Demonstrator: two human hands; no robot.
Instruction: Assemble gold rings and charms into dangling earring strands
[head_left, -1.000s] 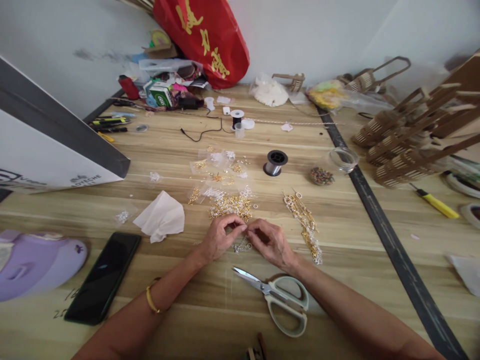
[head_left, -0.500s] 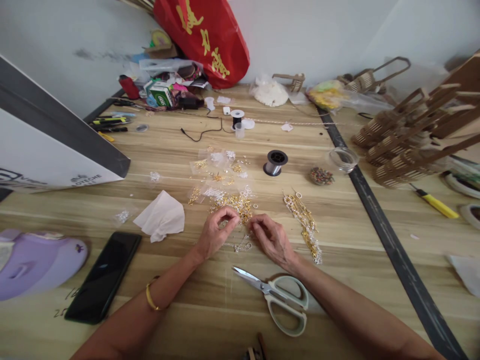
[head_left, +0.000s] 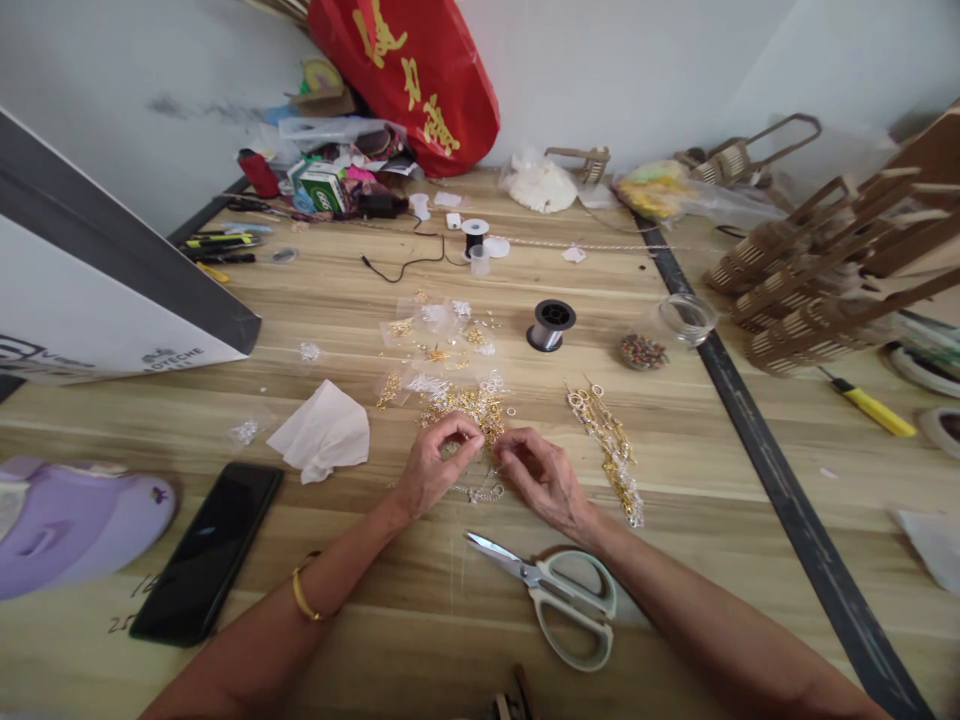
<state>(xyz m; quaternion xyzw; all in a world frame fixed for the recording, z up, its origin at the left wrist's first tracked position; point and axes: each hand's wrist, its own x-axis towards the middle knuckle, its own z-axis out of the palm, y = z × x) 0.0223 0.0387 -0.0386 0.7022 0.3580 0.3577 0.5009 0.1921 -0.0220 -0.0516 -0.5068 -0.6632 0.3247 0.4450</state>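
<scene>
My left hand (head_left: 441, 460) is closed in a pinch, thumb against forefinger, just before a heap of gold and silver jewelry findings (head_left: 466, 408). Facing it a short way off, my right hand (head_left: 544, 474) pinches too. Whatever sits between the fingertips of either hand is too small to make out. A silver chain (head_left: 480, 492) lies on the wood below and between the hands. Gold and silver chains (head_left: 606, 440) rest in a bundle to the right of my right hand. Scissors (head_left: 531, 576) with pale handles lie nearer me, blades slightly apart.
A wire spool (head_left: 552, 326), beads (head_left: 643, 351) and a clear jar (head_left: 686, 319) stand beyond my right hand. On the left are a tissue (head_left: 322, 435), a phone (head_left: 207, 555) and a white box (head_left: 112, 290). Small woven baskets (head_left: 795, 330) crowd the right side.
My left fingertips have shifted very slightly right, and my right fingertips slightly left, so the two pinches are a little closer. Everything else stays put.
</scene>
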